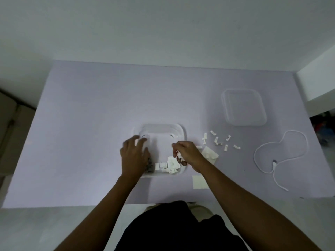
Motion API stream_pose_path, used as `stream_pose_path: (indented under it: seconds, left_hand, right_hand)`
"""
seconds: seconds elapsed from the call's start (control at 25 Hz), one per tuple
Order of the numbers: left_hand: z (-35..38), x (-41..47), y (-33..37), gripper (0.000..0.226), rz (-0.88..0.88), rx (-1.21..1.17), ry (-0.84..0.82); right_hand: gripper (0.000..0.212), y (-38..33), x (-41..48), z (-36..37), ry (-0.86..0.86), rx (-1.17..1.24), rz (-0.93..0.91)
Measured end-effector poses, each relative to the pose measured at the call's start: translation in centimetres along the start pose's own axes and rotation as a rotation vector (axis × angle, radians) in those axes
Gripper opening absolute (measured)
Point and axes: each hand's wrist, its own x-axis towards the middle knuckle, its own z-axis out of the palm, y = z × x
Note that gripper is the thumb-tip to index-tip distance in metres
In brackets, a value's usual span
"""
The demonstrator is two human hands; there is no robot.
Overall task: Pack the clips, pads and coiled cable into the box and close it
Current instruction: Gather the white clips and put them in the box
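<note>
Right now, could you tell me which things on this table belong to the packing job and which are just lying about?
Belonging to the job:
- clear box
- lid
- loose clips
- pads
- white cable, not yet coiled
- left hand on the box, right hand dropping clips in

Just lying about:
- nothing on the table that I can see

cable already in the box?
No, the white cable lies loose on the table far right of the box, beyond the scattered clips.

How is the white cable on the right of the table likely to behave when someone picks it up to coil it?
The white cable lies in loose, uneven loops, so it is probably floppy and will sag and uncoil. It looks thin, so likely light. Its free end may trail.
</note>
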Motion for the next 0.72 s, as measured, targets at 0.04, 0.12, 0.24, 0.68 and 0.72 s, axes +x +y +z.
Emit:
stream_pose_path:
  seconds: [0.04,0.12,0.24,0.68,0.72]
  left_hand:
    - [-0.1,-0.1,-0.9,0.047,-0.091,0.01,0.039]
    - [0.3,-0.4,-2.1,0.058,-0.298,-0.153,-0.044]
    - [1.8,-0.9,-3.3,0.047,-0.5,-0.375,-0.201]
    - [2.5,-0.9,-3.8,0.037,-0.496,-0.387,-0.22]
    - [2.5,-0.7,-3.9,0.038,-0.502,-0.384,-0.234]
  right_hand:
    - [0.031,0.0,0.3,1.0,-0.012,-0.126,-0.041]
    - [0.032,0.3,0.9,2.7,-0.051,-0.371,-0.122]
    - [0.023,1.6,1.8,4.1,-0.15,-0.791,-0.156]
    - [0.025,3.3,1.3,3.9,-0.169,-1.137,-0.234]
    - [0.025,3.3,1.3,3.8,-0.155,-1.14,-0.248]
